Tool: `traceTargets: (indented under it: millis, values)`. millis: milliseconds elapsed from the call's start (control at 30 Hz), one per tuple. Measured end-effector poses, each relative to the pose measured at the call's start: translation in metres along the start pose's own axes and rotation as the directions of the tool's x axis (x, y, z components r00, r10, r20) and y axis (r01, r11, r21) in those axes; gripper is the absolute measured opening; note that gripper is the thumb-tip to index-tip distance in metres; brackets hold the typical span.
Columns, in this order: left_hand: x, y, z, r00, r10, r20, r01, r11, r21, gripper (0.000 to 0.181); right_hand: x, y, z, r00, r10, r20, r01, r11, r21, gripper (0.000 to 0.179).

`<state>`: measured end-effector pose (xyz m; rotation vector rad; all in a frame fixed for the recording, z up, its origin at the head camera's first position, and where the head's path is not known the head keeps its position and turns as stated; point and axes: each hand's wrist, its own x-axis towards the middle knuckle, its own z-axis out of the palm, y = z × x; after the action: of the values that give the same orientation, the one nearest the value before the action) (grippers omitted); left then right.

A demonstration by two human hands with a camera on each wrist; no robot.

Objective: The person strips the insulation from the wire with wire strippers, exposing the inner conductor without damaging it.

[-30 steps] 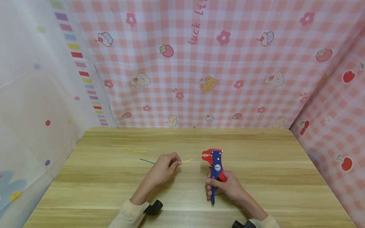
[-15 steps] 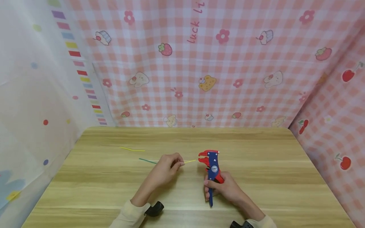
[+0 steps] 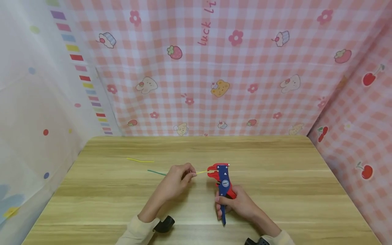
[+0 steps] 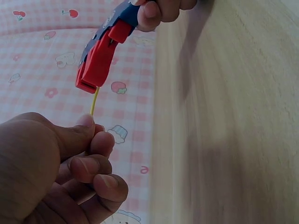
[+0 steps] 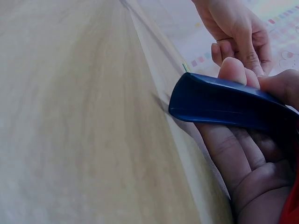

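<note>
Between thumb and index finger, my left hand (image 3: 177,178) pinches a thin yellow wire (image 3: 202,172). The wire's free end reaches the red jaws of a blue and red wire stripper (image 3: 225,177). My right hand (image 3: 242,202) grips that tool by its handles, with the head pointing up and its mouth facing left. In the left wrist view the yellow wire (image 4: 95,101) runs from the fingertips up to the red nose. A blue handle (image 5: 219,100) crosses the right palm in the right wrist view. The part of the wire inside the left hand is hidden.
A green wire (image 3: 156,172) lies on the wooden table (image 3: 275,170), its right end passing behind the left hand. Farther back at the left is another yellow wire (image 3: 140,160). Patterned cloth (image 3: 199,75) hangs along the back and both sides.
My right hand has brought the wire stripper leftward, so its jaws now meet the end of the yellow wire. The left hand has stayed nearly in place, still pinching the wire.
</note>
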<state>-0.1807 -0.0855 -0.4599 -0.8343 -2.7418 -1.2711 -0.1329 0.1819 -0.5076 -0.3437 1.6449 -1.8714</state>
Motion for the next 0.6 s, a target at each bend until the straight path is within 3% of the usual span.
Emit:
traceTargets:
  millis: [600]
  values:
    - [0.0008, 0.0047, 0.0008, 0.999, 0.050, 0.005, -0.050, 0.999, -0.010, 0.008, -0.0007, -0.0004, 0.0011, 1.000, -0.007, -0.002, 0.007, 1.000, -0.011, 0.046]
